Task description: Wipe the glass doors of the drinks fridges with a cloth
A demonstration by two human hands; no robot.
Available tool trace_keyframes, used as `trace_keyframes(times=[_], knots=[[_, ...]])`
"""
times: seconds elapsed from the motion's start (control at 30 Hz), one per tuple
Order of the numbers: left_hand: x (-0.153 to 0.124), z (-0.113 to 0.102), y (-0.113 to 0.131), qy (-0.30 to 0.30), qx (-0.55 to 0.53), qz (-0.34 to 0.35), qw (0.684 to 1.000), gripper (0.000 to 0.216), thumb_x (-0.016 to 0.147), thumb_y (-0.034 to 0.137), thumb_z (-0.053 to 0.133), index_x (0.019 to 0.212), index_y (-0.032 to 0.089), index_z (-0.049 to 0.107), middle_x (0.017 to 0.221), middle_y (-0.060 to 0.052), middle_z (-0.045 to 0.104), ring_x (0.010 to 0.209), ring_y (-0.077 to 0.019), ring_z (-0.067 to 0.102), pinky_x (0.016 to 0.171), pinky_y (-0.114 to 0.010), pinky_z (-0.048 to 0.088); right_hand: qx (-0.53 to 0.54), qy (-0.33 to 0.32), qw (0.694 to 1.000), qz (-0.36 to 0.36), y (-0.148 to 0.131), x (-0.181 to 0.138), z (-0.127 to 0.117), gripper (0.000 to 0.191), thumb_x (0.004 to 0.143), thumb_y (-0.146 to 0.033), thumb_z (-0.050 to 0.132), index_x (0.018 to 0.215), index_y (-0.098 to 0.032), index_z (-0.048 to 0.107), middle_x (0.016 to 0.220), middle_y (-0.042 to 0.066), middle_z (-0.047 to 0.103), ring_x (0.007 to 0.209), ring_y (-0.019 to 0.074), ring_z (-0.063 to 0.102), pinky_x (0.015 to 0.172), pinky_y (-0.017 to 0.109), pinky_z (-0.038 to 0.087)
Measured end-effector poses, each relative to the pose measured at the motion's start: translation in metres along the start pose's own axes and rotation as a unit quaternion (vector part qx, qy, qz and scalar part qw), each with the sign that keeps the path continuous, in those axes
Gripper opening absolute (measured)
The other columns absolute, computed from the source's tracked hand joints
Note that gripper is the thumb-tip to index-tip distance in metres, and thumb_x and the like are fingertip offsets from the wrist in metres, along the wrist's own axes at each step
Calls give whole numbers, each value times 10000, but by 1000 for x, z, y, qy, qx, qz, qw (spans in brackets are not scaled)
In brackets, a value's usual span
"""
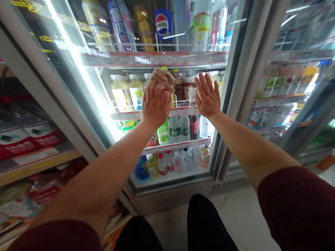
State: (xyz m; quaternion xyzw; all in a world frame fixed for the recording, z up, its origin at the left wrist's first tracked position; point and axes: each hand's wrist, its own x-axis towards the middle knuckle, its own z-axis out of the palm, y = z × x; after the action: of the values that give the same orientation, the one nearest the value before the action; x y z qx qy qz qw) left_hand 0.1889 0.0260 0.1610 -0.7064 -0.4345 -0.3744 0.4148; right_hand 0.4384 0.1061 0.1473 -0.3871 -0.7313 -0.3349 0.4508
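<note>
My left hand [156,104] is closed around a crumpled beige cloth [162,77] and presses it against the glass door [91,87] of a drinks fridge. Beside it, my right hand [208,96] lies flat on the same glass with its fingers stretched upward and spread, holding nothing. Both arms reach forward in dark red sleeves. Behind the glass, bottles stand in rows on white wire shelves [157,58], among them green-labelled water bottles [179,128] and a Pepsi bottle [162,24].
A second glass door [288,87] with more drinks stands to the right, past a grey door frame [244,87]. At the left, an open shelf [34,164] carries red packaged goods. My dark trouser legs [204,223] show below over a pale tiled floor.
</note>
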Motion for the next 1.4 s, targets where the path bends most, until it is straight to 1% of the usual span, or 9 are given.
trace_keyframes(times=[0.17,0.3,0.43,0.7,0.93,1.07,1.17,1.27,1.4], knots=[[-8,13,-9,2,-26,16,1000,585,995,205,425,1579,196,434,1679,-83,392,1648,-222,149,1367,-508,204,6,12,1000,6,0,0,1,656,1055,-422,181,1699,-294,187,1743,-39,270,1659,253,149,1353,614,153],[5,6,-33,-39,-32,55,997,702,1006,366,482,1674,240,303,1763,-55,195,1655,-275,60,1377,-566,64,0,8,1000,2,1,-1,0,641,1067,-416,192,1677,-240,280,1745,5,276,1650,264,188,1352,596,159],[17,-2,-46,2,-28,-9,1000,741,1036,441,476,1701,233,225,1782,-39,73,1653,-291,-73,1360,-594,-54,-3,18,1000,4,0,-2,1,629,1067,-403,197,1677,-276,278,1742,-18,283,1650,237,192,1364,556,148],[-9,-8,-60,-91,-80,94,988,661,1008,643,502,1567,292,475,1768,-20,190,1653,-346,-13,1333,-665,-7,-9,10,1000,0,2,-1,3,629,1059,-384,242,1671,-255,305,1740,27,294,1652,237,184,1356,577,159],[-15,-13,-78,-19,-51,-31,998,877,971,783,416,1638,219,346,1787,7,14,1644,-280,-139,1338,-582,-128,29,-8,1000,6,-2,-1,-5,653,1065,-393,180,1698,-248,246,1740,44,289,1658,268,155,1351,616,114],[-49,-9,-89,-75,-48,17,996,837,947,787,440,1592,255,451,1784,-2,88,1652,-309,-93,1342,-577,-84,27,-10,1000,7,-3,-1,-6,655,1068,-405,175,1704,-254,227,1740,37,290,1659,264,149,1353,614,107],[-39,-20,-118,-92,-24,32,995,860,924,780,476,1628,294,390,1778,81,-6,1647,-307,-131,1311,-595,-185,29,-8,1000,8,-3,-2,-5,656,1068,-405,178,1703,-252,229,1739,36,291,1659,262,150,1354,611,107],[-23,-28,-139,-36,-17,-45,998,964,895,849,435,1673,308,257,1746,148,-156,1628,-309,-204,1276,-564,-281,33,-5,999,11,-4,-2,-6,653,1067,-397,177,1700,-251,242,1738,37,293,1657,263,159,1353,614,107],[-53,-27,-131,-9,-25,-71,997,1015,910,886,325,1646,188,306,1783,25,-78,1633,-338,-161,1319,-591,-148,27,-18,999,17,-5,-1,-7,653,1064,-388,184,1694,-235,260,1741,44,286,1659,270,145,1353,620,105]])
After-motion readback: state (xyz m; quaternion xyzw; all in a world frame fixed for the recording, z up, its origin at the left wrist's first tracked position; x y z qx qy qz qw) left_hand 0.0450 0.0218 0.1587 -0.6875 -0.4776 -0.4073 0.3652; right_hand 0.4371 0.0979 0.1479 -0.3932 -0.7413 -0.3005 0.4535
